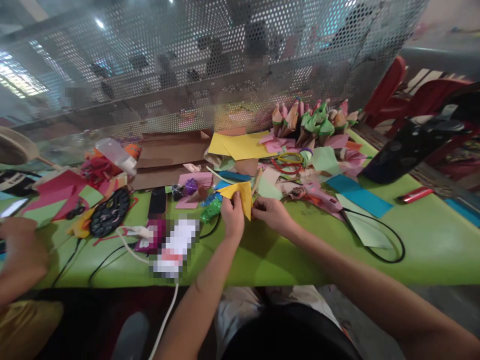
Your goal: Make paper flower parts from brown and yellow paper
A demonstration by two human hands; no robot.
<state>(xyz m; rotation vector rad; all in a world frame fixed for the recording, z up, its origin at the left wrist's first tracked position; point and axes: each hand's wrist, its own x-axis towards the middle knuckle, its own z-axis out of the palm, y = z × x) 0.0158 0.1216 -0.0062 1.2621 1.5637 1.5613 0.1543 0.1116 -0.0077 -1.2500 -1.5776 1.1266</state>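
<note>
My left hand (233,215) pinches a folded piece of yellow paper (244,196), thumb in front, held up above the green tabletop. At the paper's right edge is my right hand (270,212), its fingers curled together; whether they grip the paper's edge or something small is hidden. Just left of my left hand lies a green shiny wrapped bundle (212,211). A pink glue gun (324,199) with a black cord rests to the right of my right hand.
Paper cones (315,120) stand in a cluster at the back right. A dark bottle (401,150) and red marker (415,195) are at the right. A phone (176,248) with a white cable lies left. Another person's arm (22,255) reaches in at far left. A perforated metal panel (225,65) rises behind.
</note>
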